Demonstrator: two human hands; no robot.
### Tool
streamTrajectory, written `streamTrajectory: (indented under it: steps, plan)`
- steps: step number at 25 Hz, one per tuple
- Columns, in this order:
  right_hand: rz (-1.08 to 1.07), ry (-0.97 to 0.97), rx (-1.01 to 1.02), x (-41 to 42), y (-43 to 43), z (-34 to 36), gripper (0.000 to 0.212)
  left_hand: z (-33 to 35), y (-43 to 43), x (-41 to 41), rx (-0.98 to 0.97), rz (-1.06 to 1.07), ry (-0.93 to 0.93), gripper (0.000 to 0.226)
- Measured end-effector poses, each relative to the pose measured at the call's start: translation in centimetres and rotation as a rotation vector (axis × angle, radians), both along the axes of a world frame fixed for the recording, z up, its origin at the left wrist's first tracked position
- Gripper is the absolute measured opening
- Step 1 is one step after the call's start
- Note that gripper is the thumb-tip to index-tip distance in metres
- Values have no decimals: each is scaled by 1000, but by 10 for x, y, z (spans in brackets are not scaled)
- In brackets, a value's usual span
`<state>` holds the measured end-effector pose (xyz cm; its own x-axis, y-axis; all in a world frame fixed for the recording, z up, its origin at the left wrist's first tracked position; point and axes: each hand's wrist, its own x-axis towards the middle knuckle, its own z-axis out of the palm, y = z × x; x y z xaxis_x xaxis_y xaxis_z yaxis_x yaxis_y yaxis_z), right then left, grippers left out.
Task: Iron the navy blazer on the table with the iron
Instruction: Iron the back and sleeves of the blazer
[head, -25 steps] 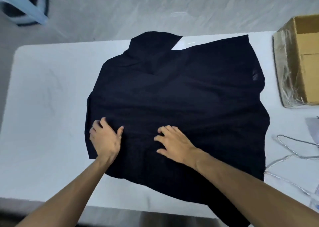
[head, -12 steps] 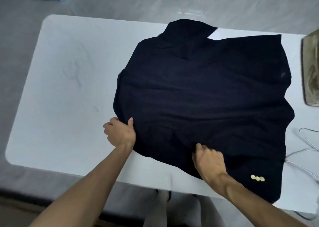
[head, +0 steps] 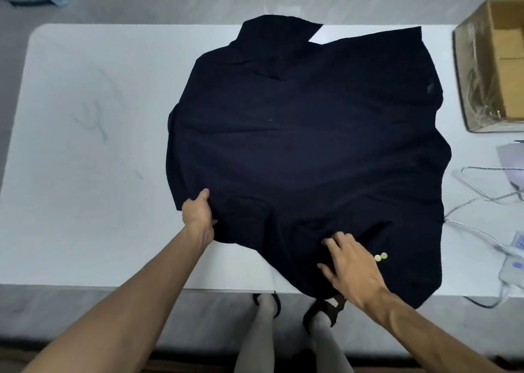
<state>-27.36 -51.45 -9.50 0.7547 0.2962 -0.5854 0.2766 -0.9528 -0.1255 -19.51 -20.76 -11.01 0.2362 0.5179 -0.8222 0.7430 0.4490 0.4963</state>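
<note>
Head view, looking down onto a navy blazer spread over the middle of a white table, collar toward the far edge, near-right corner hanging just past the near edge. Gripping the near-left edge of the cloth with the left hand: thumb on top, fingers tucked out of sight beneath. Pressing down with the right hand, fingers straight and fanned flat on the fabric, holding nothing, just beside two gold buttons. Off to the right, a cardboard box and a wire hanger, both apart from the blazer. Cannot tell whether the pale shape cut off at the right border is the iron.

Judging from this: at the laying-out stage only. Garment placed and mostly flat, yet soft folds showing near the hem and around the left hand. No iron in hand or on the cloth, so no pressing begun. Left to do: finish smoothing, fetch the iron, work over every panel.
</note>
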Motion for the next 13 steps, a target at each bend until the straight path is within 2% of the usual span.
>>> streamTrajectory:
  steps: [2, 4, 6, 7, 8, 9, 10, 11, 12, 13]
  plan:
    - [59, -41, -104, -10, -20, 3, 56, 11, -5, 0, -117, 108, -77, 39]
    - [-114, 159, -151, -8, -22, 12, 45, 19, -8, 5, -178, 194, -109, 42]
    - [-378, 447, 99, -6, -18, 17, 29, 24, -12, 9, -167, 242, -132, 41]
    - [-480, 642, 250, -6, -16, 17, 25, 27, -17, 10, -171, 255, -140, 40]
    - [-528, 741, 345, -6, -16, 20, 23, 30, -23, 9, -192, 255, -140, 42]
    - [-595, 683, 364, -2, -21, 19, 21, 32, -32, 6, -217, 237, -124, 47]
    - [-691, 477, 304, 6, -33, 15, 19, 33, -41, 2, -231, 207, -89, 52]
    - [-842, 187, 200, 13, -50, 11, 21, 32, -51, -3, -231, 179, -51, 53]
    - [-1049, -21, 118, 21, -70, 9, 34, 30, -59, -8, -218, 164, -23, 50]
    - [-1271, -116, 81, 25, -91, 6, 49, 26, -68, -10, -195, 169, 1, 45]
